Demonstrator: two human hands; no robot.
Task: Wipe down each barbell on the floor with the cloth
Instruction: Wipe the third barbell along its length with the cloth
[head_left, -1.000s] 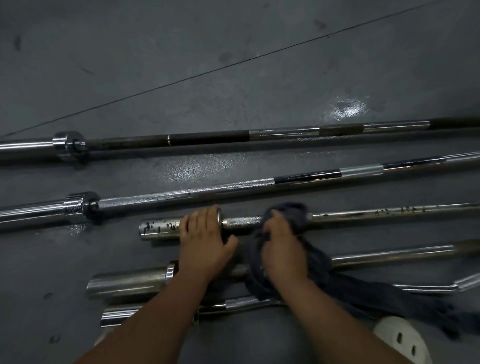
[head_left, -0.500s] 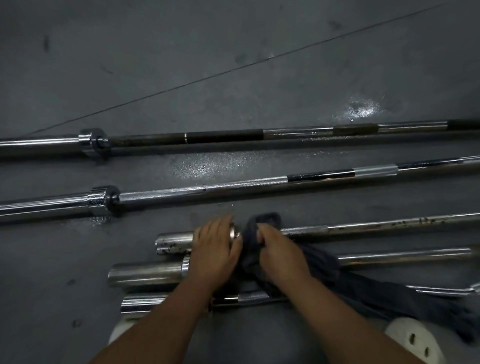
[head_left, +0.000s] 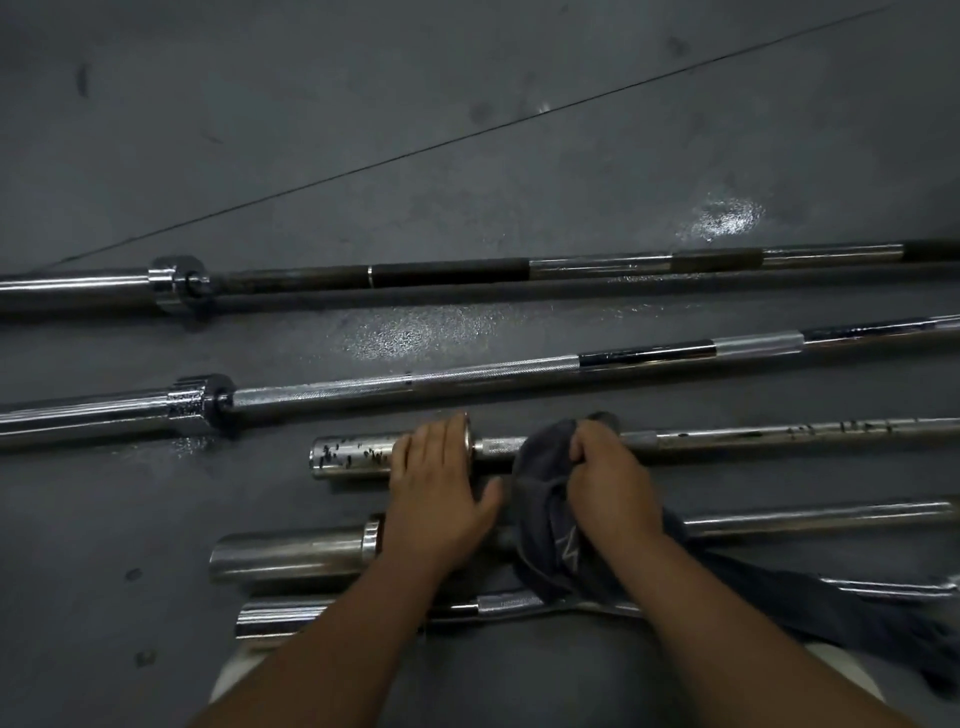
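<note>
**Both hands on the speckled bar**

Your left hand (head_left: 441, 488) lies flat, fingers straight and thumb spread. It presses down on the speckled barbell (head_left: 753, 436) where the thick sleeve meets the collar. Just to the right of it, your right hand (head_left: 608, 483) is curled round the dark cloth (head_left: 545, 519), bunching it against the thin shaft of the same bar.

From under that hand the cloth trails back beneath your right wrist and off to the right across the two bars nearer you (it runs on toward the lower right edge of the view).

Under your left wrist lies the smooth-sleeved barbell (head_left: 291, 553), its sleeve sticking out to the left of your hand. Nearer still, beneath both forearms, sits the curl bar (head_left: 511, 603) with its bent shaft.

Beyond your fingertips the knurled barbell (head_left: 467, 375) runs left to right, and past that the dark-shafted barbell (head_left: 447, 274). Both are well apart from your hands. All five bars rest on the grey floor (head_left: 363, 130), which shows shiny patches beyond your hands.
</note>
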